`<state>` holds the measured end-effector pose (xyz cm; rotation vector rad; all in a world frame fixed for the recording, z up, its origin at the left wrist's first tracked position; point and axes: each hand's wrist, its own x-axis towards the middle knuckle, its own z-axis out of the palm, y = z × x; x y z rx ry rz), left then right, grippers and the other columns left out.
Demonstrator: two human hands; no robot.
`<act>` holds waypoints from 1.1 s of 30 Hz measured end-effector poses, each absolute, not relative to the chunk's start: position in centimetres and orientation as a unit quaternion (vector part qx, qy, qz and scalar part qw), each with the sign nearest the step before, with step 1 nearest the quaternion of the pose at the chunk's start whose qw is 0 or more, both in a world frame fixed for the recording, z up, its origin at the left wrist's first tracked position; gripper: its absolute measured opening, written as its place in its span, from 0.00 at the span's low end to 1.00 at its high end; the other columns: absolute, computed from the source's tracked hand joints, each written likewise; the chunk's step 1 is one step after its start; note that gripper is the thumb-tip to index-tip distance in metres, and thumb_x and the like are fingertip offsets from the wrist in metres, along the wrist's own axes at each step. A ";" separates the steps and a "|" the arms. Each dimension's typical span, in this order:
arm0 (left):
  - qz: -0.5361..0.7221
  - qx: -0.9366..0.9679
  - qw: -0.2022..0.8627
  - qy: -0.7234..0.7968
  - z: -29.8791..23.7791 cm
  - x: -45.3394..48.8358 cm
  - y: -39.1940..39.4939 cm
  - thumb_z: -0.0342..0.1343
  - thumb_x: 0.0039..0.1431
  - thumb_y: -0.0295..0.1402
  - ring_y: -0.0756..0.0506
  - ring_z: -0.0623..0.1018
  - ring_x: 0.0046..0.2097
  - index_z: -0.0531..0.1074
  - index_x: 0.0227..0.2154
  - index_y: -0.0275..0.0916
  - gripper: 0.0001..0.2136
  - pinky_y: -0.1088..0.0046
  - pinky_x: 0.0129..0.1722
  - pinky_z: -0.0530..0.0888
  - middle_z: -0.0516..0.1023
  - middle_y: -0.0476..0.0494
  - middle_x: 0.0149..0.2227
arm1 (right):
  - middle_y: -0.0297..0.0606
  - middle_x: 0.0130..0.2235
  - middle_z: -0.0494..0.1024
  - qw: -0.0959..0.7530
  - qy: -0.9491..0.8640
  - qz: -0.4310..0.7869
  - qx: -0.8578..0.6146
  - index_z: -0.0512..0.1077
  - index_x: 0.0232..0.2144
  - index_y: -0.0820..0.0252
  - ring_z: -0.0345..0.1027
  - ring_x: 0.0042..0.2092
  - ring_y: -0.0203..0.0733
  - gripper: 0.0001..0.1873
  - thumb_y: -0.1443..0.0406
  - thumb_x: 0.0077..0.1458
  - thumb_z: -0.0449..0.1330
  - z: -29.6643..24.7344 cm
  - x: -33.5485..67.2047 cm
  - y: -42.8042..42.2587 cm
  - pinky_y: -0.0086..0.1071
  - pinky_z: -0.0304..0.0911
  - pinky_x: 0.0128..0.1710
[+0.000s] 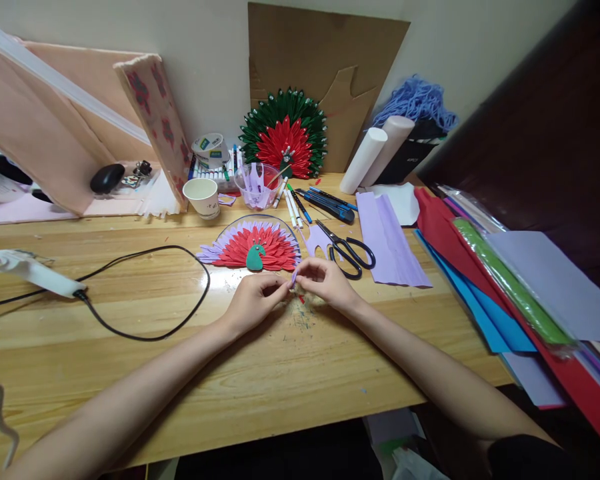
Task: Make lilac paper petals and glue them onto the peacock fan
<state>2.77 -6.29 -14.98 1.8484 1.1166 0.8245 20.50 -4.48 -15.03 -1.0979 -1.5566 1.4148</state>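
Observation:
My left hand (259, 299) and my right hand (328, 283) meet over the table, their fingertips pinched on a small purple paper petal (294, 278). Just beyond them lies a paper peacock (255, 257) with a green body, red inner petals and purple outer petals on a clear round backing. Black-handled scissors (349, 252) rest open-bladed to the right of my right hand, beside a cut purple scrap (319, 239). A sheet of purple crepe paper (391, 239) lies farther right.
A white glue gun (33, 272) with a looping black cord lies left. Behind are a paper cup (203, 198), a plastic bowl (260, 187), markers, a blue utility knife (330, 208) and a green-and-red peacock (286, 137) against cardboard (325, 47). Coloured sheets (510, 333) are piled on the right.

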 end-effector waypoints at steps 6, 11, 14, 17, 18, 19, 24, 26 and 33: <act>0.344 0.748 0.339 0.455 -15.1 2.8 -6.3 0.51 0.57 0.37 0.52 0.69 0.25 0.74 0.23 0.35 0.13 0.78 0.27 0.64 0.74 0.47 0.23 | 0.34 0.27 0.71 0.387 -0.611 0.528 -0.445 0.69 0.26 0.62 0.65 0.29 0.35 0.07 0.63 0.46 0.60 -15.1 20.4 -4.5 0.30 0.60 0.31; 0.357 0.741 0.339 0.457 -15.3 2.7 -6.3 0.51 0.57 0.35 0.52 0.71 0.27 0.74 0.24 0.36 0.12 0.78 0.28 0.65 0.75 0.47 0.25 | 0.35 0.27 0.71 0.386 -0.603 0.531 -0.452 0.68 0.25 0.62 0.65 0.29 0.35 0.08 0.61 0.47 0.60 -15.0 20.3 -4.5 0.30 0.60 0.31; 0.358 0.742 0.339 0.454 -15.3 2.7 -6.3 0.51 0.57 0.35 0.52 0.71 0.26 0.74 0.24 0.36 0.11 0.78 0.28 0.65 0.75 0.47 0.25 | 0.35 0.28 0.72 0.378 -0.594 0.553 -0.445 0.68 0.26 0.62 0.66 0.30 0.36 0.11 0.60 0.45 0.61 -14.9 20.2 -4.5 0.31 0.61 0.33; 0.354 0.746 0.333 0.455 -15.2 2.8 -6.3 0.52 0.56 0.35 0.52 0.70 0.25 0.74 0.23 0.35 0.12 0.78 0.27 0.64 0.74 0.47 0.23 | 0.35 0.27 0.72 0.373 -0.590 0.563 -0.442 0.68 0.26 0.62 0.65 0.29 0.35 0.12 0.59 0.44 0.63 -14.9 20.1 -4.7 0.31 0.61 0.32; 0.354 0.746 0.333 0.455 -15.2 2.8 -6.3 0.52 0.56 0.36 0.52 0.70 0.25 0.74 0.23 0.35 0.12 0.78 0.27 0.64 0.74 0.47 0.23 | 0.34 0.27 0.71 0.371 -0.590 0.565 -0.441 0.68 0.26 0.62 0.65 0.29 0.35 0.12 0.59 0.44 0.63 -14.9 20.1 -4.7 0.30 0.61 0.31; 0.356 0.745 0.334 0.455 -15.2 2.8 -6.3 0.52 0.56 0.36 0.52 0.70 0.25 0.74 0.23 0.35 0.12 0.78 0.27 0.64 0.75 0.47 0.23 | 0.34 0.27 0.71 0.371 -0.589 0.567 -0.440 0.67 0.25 0.62 0.64 0.28 0.34 0.13 0.59 0.44 0.63 -14.9 20.1 -4.7 0.30 0.61 0.30; 0.363 0.735 0.352 0.452 -15.1 2.8 -6.3 0.51 0.57 0.37 0.52 0.71 0.27 0.74 0.24 0.36 0.12 0.78 0.28 0.65 0.76 0.46 0.25 | 0.32 0.29 0.71 0.399 -0.552 0.598 -0.422 0.67 0.26 0.61 0.66 0.30 0.33 0.13 0.61 0.41 0.66 -15.1 20.2 -4.5 0.29 0.63 0.34; 0.364 0.733 0.354 0.452 -15.0 2.7 -6.3 0.50 0.57 0.37 0.52 0.71 0.26 0.74 0.24 0.36 0.13 0.78 0.28 0.65 0.76 0.47 0.24 | 0.33 0.32 0.72 0.408 -0.531 0.614 -0.419 0.68 0.30 0.60 0.68 0.34 0.34 0.14 0.63 0.40 0.66 -15.2 20.2 -4.4 0.30 0.64 0.38; 0.358 0.736 0.355 0.453 -14.7 2.8 -6.3 0.50 0.57 0.37 0.52 0.69 0.25 0.74 0.23 0.35 0.13 0.78 0.26 0.63 0.74 0.47 0.23 | 0.33 0.32 0.73 0.402 -0.508 0.630 -0.428 0.71 0.32 0.60 0.68 0.35 0.33 0.15 0.65 0.38 0.67 -15.5 20.4 -4.1 0.29 0.63 0.40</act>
